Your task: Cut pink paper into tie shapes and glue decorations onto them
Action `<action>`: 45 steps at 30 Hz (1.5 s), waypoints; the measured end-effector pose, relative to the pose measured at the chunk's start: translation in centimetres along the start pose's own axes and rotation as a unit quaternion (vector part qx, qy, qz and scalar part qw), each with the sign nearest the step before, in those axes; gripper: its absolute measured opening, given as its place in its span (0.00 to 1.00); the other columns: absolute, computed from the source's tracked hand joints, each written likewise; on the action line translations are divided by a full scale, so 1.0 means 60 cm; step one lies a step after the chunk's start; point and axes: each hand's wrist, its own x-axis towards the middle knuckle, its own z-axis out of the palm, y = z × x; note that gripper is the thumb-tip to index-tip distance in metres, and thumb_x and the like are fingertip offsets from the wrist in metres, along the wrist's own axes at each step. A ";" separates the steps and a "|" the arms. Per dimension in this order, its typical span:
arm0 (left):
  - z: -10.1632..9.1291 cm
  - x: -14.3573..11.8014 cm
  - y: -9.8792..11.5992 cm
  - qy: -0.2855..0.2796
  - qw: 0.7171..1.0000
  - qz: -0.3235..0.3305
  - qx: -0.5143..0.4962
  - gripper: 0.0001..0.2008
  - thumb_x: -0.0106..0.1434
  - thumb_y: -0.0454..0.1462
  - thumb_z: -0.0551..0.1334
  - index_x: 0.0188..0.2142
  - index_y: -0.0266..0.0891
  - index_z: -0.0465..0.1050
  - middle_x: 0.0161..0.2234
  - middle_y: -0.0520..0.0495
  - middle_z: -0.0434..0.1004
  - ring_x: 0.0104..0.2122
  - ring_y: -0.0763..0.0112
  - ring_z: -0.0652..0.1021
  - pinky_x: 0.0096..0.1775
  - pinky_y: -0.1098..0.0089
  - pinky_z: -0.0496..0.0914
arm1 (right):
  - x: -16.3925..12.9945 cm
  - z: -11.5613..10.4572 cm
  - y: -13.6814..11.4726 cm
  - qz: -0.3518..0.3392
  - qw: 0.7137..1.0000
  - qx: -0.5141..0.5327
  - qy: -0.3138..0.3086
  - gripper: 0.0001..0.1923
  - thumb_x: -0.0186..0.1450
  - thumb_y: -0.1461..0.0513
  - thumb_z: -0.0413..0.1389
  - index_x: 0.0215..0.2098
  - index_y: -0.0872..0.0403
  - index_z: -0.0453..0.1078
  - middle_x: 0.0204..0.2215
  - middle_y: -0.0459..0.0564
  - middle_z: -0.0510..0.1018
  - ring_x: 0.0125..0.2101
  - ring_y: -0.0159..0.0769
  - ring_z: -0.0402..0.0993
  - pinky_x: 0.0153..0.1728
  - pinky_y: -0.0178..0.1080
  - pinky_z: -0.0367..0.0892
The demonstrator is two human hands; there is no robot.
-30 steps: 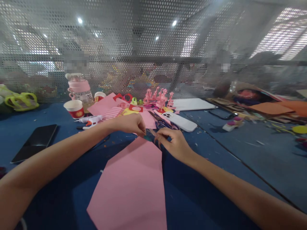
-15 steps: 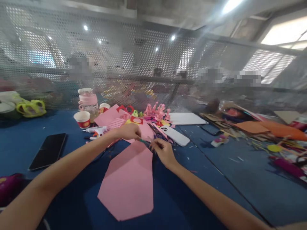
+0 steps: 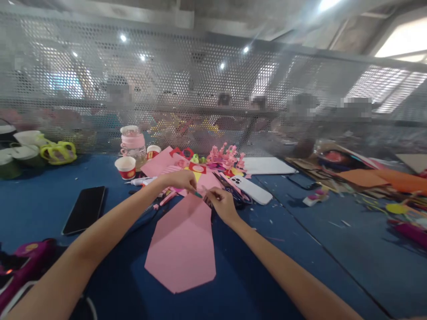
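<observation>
A large pink paper sheet [image 3: 183, 244] with cut corners lies on the blue table in front of me. Above its far end, my left hand [image 3: 185, 180] is closed, with a small teal-green piece [image 3: 198, 194] at its fingertips. My right hand [image 3: 222, 203] pinches beside it, fingertips nearly meeting the left ones; a small pinkish bit shows there, too small to name. Just behind the hands lie more pink paper [image 3: 208, 181] and a red card [image 3: 197, 168]. A white phone [image 3: 255, 190] rests right of my right hand, close to some scissors.
Left of my forearm lies a black phone [image 3: 85, 210]. Paper cups [image 3: 126, 168] and a pink-topped bottle [image 3: 133, 144] stand behind. Pink paper figures [image 3: 227, 155] and a white board [image 3: 268, 165] sit by the mesh partition [image 3: 187, 98]. Orange sheets [image 3: 363, 177] lie at right.
The view has shifted slightly, so things appear further right. My hands have drawn closer together, and less of the teal-green piece shows between them. The pink sheet stays under them.
</observation>
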 end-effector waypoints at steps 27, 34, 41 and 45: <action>0.009 -0.009 0.020 0.060 0.996 -0.064 -0.010 0.05 0.43 0.36 0.65 0.18 0.35 0.74 0.13 0.57 0.64 0.17 0.81 0.63 0.22 0.77 0.55 | -0.003 -0.003 0.002 -0.024 0.999 -0.027 -0.010 0.13 0.59 0.59 0.50 0.19 0.54 0.65 0.16 0.44 0.69 0.18 0.29 0.64 0.21 0.32 0.59; 0.007 -0.016 0.037 0.079 0.993 -0.091 -0.002 0.08 0.39 0.37 0.68 0.17 0.34 0.73 0.11 0.57 0.62 0.15 0.81 0.62 0.22 0.76 0.55 | -0.004 -0.005 -0.004 -0.027 0.999 -0.036 -0.013 0.15 0.60 0.55 0.50 0.18 0.52 0.65 0.16 0.44 0.71 0.18 0.30 0.66 0.22 0.33 0.60; 0.008 -0.016 0.034 0.042 0.998 -0.040 0.013 0.08 0.43 0.34 0.66 0.27 0.37 0.78 0.17 0.56 0.71 0.19 0.80 0.66 0.23 0.78 0.56 | -0.004 -0.005 -0.003 -0.039 0.998 -0.056 -0.009 0.15 0.60 0.55 0.49 0.18 0.52 0.65 0.17 0.45 0.71 0.19 0.32 0.66 0.24 0.34 0.61; 0.011 -0.011 0.030 0.036 0.997 -0.058 0.027 0.07 0.43 0.32 0.65 0.26 0.36 0.78 0.20 0.54 0.75 0.23 0.78 0.70 0.25 0.79 0.57 | -0.003 -0.005 -0.005 -0.050 0.997 -0.056 -0.015 0.14 0.60 0.56 0.50 0.19 0.52 0.65 0.17 0.45 0.72 0.20 0.32 0.67 0.24 0.34 0.61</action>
